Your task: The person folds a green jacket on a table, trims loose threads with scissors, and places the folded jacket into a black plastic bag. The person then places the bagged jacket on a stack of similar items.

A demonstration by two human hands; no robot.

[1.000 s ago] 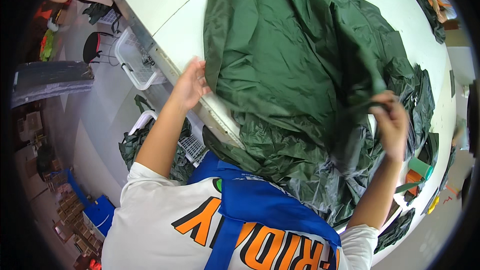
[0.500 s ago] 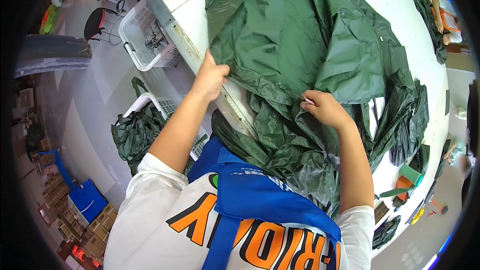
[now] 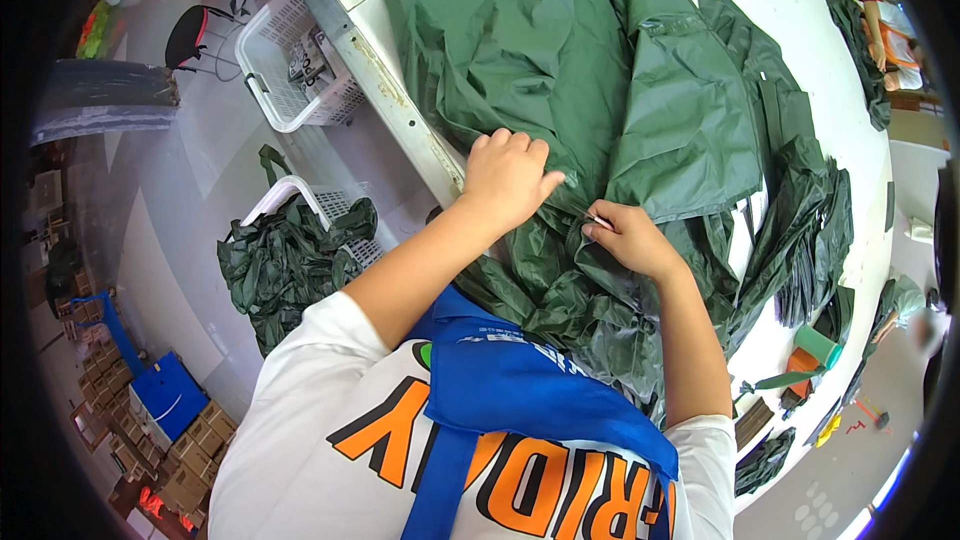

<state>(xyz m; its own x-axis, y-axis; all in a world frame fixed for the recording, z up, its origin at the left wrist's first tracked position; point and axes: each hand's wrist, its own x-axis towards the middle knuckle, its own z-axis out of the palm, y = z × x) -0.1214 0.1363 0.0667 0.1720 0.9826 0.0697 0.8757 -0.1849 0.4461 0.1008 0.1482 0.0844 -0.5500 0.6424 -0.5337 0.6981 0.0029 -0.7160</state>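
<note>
Touching green fabric [image 3: 500, 50] near the table edge [image 3: 380, 85], left fingers [image 3: 508, 144] splay (right fingers [image 3: 607, 213] pinch a pale object [image 3: 600, 223]; bare tabletop [image 3: 800, 40] beyond).

both hands [image 3: 508, 178] on green fabric [image 3: 500, 50]

The head camera (the left unit of a side-by-side fisheye pair) is worn on the person's head and faces downward over the shirt [image 3: 300, 430] onto the bench [image 3: 790, 15]. The view is upright and close: the left hand [image 3: 508, 178] and right hand [image 3: 634, 240] fall near its centre; the floor [image 3: 185, 260] lies farther off, at left.
</note>
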